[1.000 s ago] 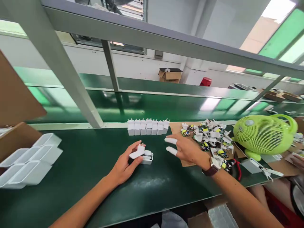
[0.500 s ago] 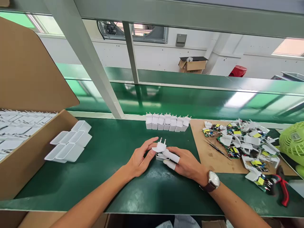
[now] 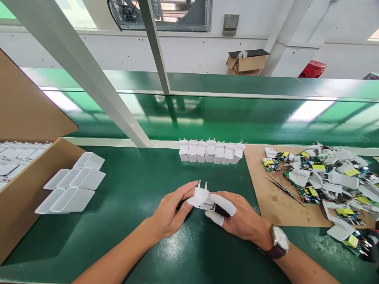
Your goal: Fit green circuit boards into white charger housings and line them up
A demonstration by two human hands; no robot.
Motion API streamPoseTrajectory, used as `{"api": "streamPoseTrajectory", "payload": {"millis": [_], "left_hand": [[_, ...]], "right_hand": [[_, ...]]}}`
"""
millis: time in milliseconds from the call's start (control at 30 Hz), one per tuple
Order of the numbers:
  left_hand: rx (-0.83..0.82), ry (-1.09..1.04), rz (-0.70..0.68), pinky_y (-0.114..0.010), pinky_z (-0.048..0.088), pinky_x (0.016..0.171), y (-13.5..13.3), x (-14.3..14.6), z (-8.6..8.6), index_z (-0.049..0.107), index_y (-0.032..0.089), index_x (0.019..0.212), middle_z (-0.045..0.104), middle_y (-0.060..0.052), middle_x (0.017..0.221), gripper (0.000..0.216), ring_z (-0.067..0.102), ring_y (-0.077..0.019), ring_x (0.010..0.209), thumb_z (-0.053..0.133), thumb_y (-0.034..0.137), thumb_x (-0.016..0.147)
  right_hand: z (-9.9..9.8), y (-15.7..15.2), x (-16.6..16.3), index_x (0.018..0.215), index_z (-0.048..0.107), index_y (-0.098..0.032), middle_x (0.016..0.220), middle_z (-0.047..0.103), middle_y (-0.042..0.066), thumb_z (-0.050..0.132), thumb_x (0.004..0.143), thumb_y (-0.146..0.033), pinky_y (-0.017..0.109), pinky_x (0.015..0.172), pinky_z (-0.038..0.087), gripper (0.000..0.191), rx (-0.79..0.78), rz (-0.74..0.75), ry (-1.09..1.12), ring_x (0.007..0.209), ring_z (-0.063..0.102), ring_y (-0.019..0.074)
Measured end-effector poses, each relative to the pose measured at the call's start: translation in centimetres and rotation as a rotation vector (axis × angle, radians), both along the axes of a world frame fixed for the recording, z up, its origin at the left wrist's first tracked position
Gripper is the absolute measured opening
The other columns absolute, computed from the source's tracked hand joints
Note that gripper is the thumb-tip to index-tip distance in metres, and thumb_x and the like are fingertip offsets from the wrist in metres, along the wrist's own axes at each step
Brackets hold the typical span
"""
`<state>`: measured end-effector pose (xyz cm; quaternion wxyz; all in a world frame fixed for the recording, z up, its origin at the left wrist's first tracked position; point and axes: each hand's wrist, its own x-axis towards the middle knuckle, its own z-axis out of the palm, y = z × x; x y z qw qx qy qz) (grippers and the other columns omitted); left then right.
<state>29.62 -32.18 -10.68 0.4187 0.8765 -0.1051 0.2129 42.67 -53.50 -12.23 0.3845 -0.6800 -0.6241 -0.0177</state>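
A white two-pin plug adapter [image 3: 202, 198] is held just above the green bench, its pins pointing up and away. My left hand [image 3: 174, 209] closes on its left side with thumb and fingers. From the right, my right hand [image 3: 237, 213] grips it too, white finger cots on thumb and forefinger. The adapter's near side shows a gap between its plug cover and lower shell; the inside is too small to make out. Beyond my hands, a row of similar white plug adapters [image 3: 211, 150] stands along the back of the bench.
White open plastic housings [image 3: 71, 199] lie at left beside a cardboard box [image 3: 38, 169] full of white plug parts. On a brown board [image 3: 254, 165] at right are tweezers [image 3: 286, 190] and a pile of circuit boards with white covers [image 3: 322, 173]. A slanting post [image 3: 97, 86] rises behind.
The view has tipped downward and come closer. Both hands stay on the adapter, which has turned slightly so its near side sits lower; its upper plug cover looks closer to the shell.
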Motion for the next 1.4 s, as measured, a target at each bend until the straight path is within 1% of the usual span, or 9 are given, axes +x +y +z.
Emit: {"api": "streamPoseTrajectory", "payload": {"millis": [267, 433, 667, 833, 933, 1067, 1200, 1300, 1400], "left_hand": [[-0.009, -0.055, -0.031, -0.028, 0.061, 0.095, 0.2, 0.2, -0.4, 0.036, 0.019, 0.157, 0.077, -0.011, 0.12, 0.049, 0.075, -0.0195, 0.11, 0.039, 0.03, 0.11], [-0.003, -0.052, -0.025, -0.027, 0.061, 0.095, 0.1, 0.3, -0.3, 0.038, 0.02, 0.157, 0.077, -0.01, 0.119, 0.049, 0.075, -0.0189, 0.109, 0.04, 0.03, 0.109], [-0.019, -0.056, -0.016, -0.029, 0.061, 0.096, 0.1, 0.3, -0.2, 0.038, 0.021, 0.157, 0.077, -0.009, 0.12, 0.049, 0.075, -0.0191, 0.108, 0.041, 0.031, 0.109], [-0.012, -0.064, -0.024, -0.03, 0.06, 0.1, -0.1, 0.5, -0.2, 0.04, 0.02, 0.155, 0.077, -0.009, 0.119, 0.05, 0.074, -0.019, 0.112, 0.048, 0.03, 0.107], [-0.009, -0.092, -0.026, -0.031, 0.059, 0.102, -0.2, 0.7, -0.2, 0.04, 0.021, 0.155, 0.077, -0.009, 0.12, 0.052, 0.074, -0.0187, 0.111, 0.052, 0.029, 0.105], [-0.022, -0.07, -0.062, -0.036, 0.057, 0.106, -0.2, 0.6, -0.1, 0.031, 0.022, 0.16, 0.074, -0.011, 0.127, 0.062, 0.072, -0.0212, 0.118, 0.055, 0.035, 0.104], [0.002, -0.059, -0.06, -0.045, 0.048, 0.116, -0.5, 0.2, -0.3, 0.01, 0.02, 0.166, 0.061, -0.018, 0.146, 0.088, 0.06, -0.0281, 0.136, 0.061, 0.047, 0.1], [0.04, -0.025, -0.034, -0.047, 0.045, 0.118, -0.7, 0.1, -0.5, 0.002, 0.024, 0.166, 0.051, -0.018, 0.155, 0.086, 0.052, -0.0283, 0.143, 0.058, 0.036, 0.103], [0.046, 0.028, 0.007, -0.047, 0.046, 0.117, -0.7, 0.1, -0.7, 0.002, 0.028, 0.166, 0.05, -0.017, 0.157, 0.079, 0.052, -0.0263, 0.143, 0.052, 0.029, 0.105]], "right_hand": [[-0.4, -0.1, -0.3, 0.135, 0.053, -0.022, 0.118, 0.075, 0.011, 0.063, 0.1, -0.026, 0.038, 0.091, 0.063, 0.037, 0.035, -0.027, 0.092, 0.103, 0.075, 0.0233], [-0.3, -0.1, -0.3, 0.133, 0.054, -0.023, 0.12, 0.076, 0.009, 0.062, 0.1, -0.026, 0.039, 0.089, 0.064, 0.034, 0.023, -0.024, 0.127, 0.102, 0.075, 0.0239], [-0.2, -0.8, -0.1, 0.141, 0.047, -0.02, 0.125, 0.073, 0.013, 0.058, 0.098, -0.023, 0.042, 0.091, 0.063, 0.045, -0.13, -0.013, 0.142, 0.108, 0.073, 0.0263], [0.0, -0.6, -0.3, 0.141, 0.048, -0.019, 0.123, 0.072, 0.015, 0.061, 0.098, -0.024, 0.043, 0.089, 0.064, 0.045, -0.071, -0.026, 0.045, 0.107, 0.073, 0.0278], [-0.4, -0.2, -0.8, 0.14, 0.052, -0.021, 0.123, 0.071, 0.015, 0.061, 0.096, -0.018, 0.042, 0.083, 0.064, 0.045, -0.018, -0.04, -0.044, 0.103, 0.073, 0.028], [-0.6, 0.0, -1.3, 0.137, 0.056, -0.021, 0.12, 0.07, 0.016, 0.058, 0.094, -0.012, 0.039, 0.077, 0.065, 0.044, 0.021, -0.077, -0.053, 0.101, 0.072, 0.0271], [-0.3, 0.0, -1.3, 0.135, 0.057, -0.024, 0.123, 0.068, 0.014, 0.058, 0.095, -0.013, 0.037, 0.082, 0.064, 0.042, 0.087, -0.135, -0.005, 0.103, 0.071, 0.0248], [-0.6, 0.2, -1.1, 0.13, 0.06, -0.023, 0.12, 0.069, 0.014, 0.055, 0.093, -0.01, 0.038, 0.081, 0.064, 0.039, 0.065, -0.122, -0.001, 0.102, 0.071, 0.0249], [-1.0, 0.6, -0.8, 0.13, 0.061, -0.02, 0.12, 0.068, 0.016, 0.054, 0.092, -0.008, 0.04, 0.082, 0.064, 0.041, 0.047, -0.061, -0.017, 0.105, 0.07, 0.0265]]}}
